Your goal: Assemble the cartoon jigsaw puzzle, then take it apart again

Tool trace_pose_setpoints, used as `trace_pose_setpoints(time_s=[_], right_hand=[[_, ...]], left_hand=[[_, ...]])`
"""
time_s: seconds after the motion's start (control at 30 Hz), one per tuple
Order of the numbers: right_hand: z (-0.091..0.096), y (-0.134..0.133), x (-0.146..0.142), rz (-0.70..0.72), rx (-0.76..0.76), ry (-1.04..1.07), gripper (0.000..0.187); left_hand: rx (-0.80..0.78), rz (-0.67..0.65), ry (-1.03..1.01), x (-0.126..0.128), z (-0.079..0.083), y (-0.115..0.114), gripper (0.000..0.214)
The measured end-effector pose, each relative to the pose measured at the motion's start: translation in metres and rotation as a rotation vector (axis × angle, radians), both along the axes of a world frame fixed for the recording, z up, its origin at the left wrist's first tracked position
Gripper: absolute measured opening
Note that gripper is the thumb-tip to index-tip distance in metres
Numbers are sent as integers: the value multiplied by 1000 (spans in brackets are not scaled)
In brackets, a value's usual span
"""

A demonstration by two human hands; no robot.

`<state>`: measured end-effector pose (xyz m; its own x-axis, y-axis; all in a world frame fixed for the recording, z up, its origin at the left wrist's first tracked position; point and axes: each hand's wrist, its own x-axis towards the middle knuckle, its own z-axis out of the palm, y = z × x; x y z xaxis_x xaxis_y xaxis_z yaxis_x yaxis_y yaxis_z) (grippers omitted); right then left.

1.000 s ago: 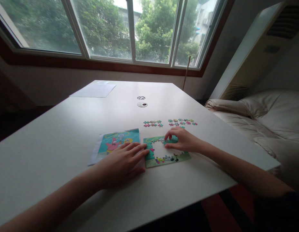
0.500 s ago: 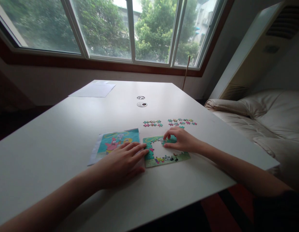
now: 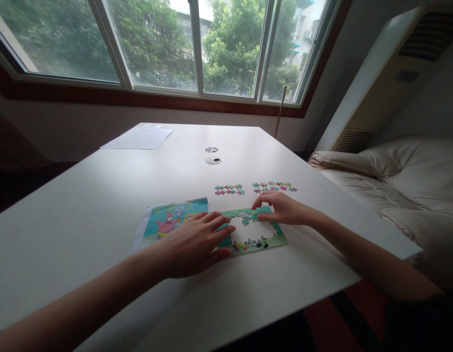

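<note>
A partly filled jigsaw puzzle [image 3: 276,240] lies on the white table, its border joined around a bare white middle. My left hand [image 3: 202,242] rests flat with fingers apart over the puzzle's left edge and part of a printed cartoon sheet [image 3: 166,222]. Above the puzzle's upper right part is my right hand [image 3: 281,208], its thumb and forefinger apart, with nothing visible between them. A teal puzzle piece [image 3: 245,221] sits at the inner upper edge of the gap, left of the right thumb. Whether it is locked in, I cannot tell.
Beyond the puzzle, several loose pieces [image 3: 241,192] form one group, with another group of pieces [image 3: 284,187] to its right. Farther back are two round table inserts [image 3: 213,160] and white paper [image 3: 134,139]. A pale sofa [image 3: 358,178] stands at the right.
My right hand has drawn back to the right and parted its fingers from the teal piece, which now shows. My left hand has slid right, farther onto the puzzle. The view shifted slightly.
</note>
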<state>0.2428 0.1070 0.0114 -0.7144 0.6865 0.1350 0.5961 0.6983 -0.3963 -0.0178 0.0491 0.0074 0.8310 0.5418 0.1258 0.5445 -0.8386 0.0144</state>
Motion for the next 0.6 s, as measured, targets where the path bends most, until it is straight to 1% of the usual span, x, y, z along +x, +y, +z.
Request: trace_pose_setpoints(time_s=[0.13, 0.23, 0.4, 0.6], right_hand=[[0, 3, 4, 9, -44, -24, 18], [-1, 4, 4, 18, -58, -21, 18], [-2, 4, 4, 28, -66, -21, 18], [-1, 3, 4, 23, -64, -23, 17]], left_hand=[[-17, -76, -2, 12, -3, 7, 43], [-29, -105, 3, 17, -8, 11, 47], [-69, -87, 3, 21, -14, 13, 50], [-128, -79, -40, 26, -12, 15, 49]])
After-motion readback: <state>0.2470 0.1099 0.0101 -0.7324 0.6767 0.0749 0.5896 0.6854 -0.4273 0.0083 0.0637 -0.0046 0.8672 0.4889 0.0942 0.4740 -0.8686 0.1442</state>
